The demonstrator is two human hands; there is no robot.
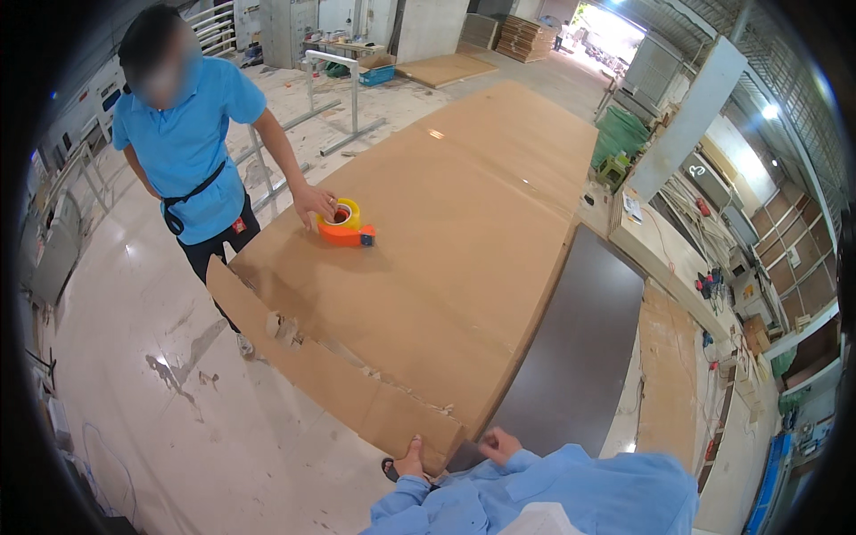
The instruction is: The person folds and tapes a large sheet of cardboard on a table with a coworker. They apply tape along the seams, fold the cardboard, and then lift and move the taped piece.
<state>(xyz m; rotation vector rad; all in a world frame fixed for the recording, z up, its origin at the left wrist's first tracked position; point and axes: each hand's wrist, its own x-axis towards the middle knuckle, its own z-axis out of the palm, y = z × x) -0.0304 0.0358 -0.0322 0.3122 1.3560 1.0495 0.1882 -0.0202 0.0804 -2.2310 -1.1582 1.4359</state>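
Note:
A large brown cardboard sheet (428,241) covers a long flat panel in front of me. Along its near end a torn cardboard flap (357,392) sticks out past the edge. My left hand (410,460) grips the near corner of this flap, thumb on top and fingers out of sight beneath. Just right of the corner, my right hand (500,445) has its fingers curled by the edge; what they pinch, if anything, is hidden. Across the sheet, a co-worker's hand (314,203) rests on an orange tape dispenser (346,235) with a yellow roll of tape (353,214).
The co-worker (196,143) in a blue shirt stands at the far left. A dark grey panel (575,330) lies along the sheet's right side. Metal stands (354,98) and a blue crate (377,75) are behind. Boards and tools (709,283) lie to the right.

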